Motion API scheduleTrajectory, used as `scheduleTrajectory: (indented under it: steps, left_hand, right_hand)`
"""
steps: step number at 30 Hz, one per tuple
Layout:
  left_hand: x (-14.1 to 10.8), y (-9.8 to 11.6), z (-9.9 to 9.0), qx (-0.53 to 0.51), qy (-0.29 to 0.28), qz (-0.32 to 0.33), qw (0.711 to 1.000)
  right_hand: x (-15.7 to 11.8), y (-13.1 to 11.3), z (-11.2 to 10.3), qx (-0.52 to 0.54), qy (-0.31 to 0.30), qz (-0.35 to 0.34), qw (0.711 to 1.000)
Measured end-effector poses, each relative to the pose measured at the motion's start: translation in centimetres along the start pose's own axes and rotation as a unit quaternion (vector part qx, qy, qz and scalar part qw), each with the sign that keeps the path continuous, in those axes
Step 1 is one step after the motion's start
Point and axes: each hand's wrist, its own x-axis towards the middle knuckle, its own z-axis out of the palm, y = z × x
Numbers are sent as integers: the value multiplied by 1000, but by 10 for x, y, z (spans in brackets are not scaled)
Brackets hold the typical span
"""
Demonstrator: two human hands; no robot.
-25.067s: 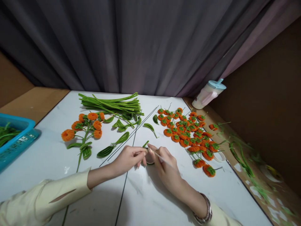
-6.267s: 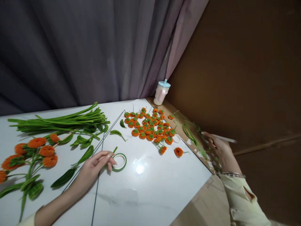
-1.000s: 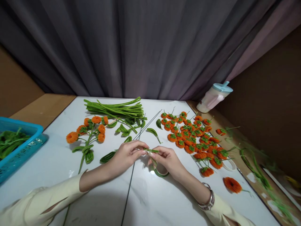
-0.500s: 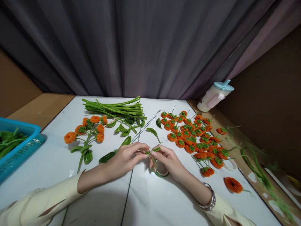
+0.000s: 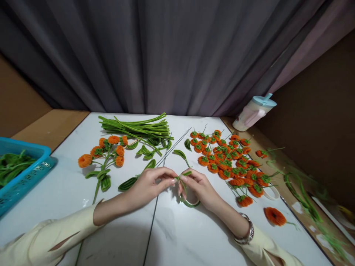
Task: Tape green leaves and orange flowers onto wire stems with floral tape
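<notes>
My left hand [image 5: 151,186] and my right hand [image 5: 202,189] meet fingertip to fingertip above the middle of the white table [image 5: 177,236]. Both are closed in a pinch on a small green leaf [image 5: 187,173], whose tip pokes out above my right fingers. The rest of it is mostly hidden by the fingers. A strip of green tape hangs beneath my right fingers, close to a tape roll [image 5: 191,204] on the table. Dark green fuzzy leaves [image 5: 127,184] lie beside my left hand. Another loose leaf [image 5: 180,153] rests just beyond the hands.
An orange flower spray [image 5: 102,173] lies at left, near a blue basket [image 5: 30,177] of greenery. Green pipe-cleaner stems [image 5: 135,127] are bundled at the back. Many orange flower heads [image 5: 224,157] cover the right side. Thin wires [image 5: 180,138] lie mid-table; a tumbler [image 5: 252,112] stands back right.
The hands stay almost in place, still pinching the green leaf, with only slight finger movement. The whole view has shifted a little.
</notes>
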Motion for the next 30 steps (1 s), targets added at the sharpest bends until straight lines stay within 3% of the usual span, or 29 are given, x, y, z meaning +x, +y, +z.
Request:
scheduleTrajectory:
  steps: [4,11,18,30]
  left_hand:
    - [-2,-1,3,1,16,14,1000]
    - [-5,-4,0,149,61,159,974]
    - [-5,-10,-2,231,53,275,932]
    - [-4,-15,-5,252,-1,326,911]
  right_hand:
    - [0,0,0,2,-11,2,1000]
    - [1,-1,1,3,-41,-10,999]
    - [0,0,2,3,-45,-7,999]
    - [-1,-3,6,0,-30,13,999]
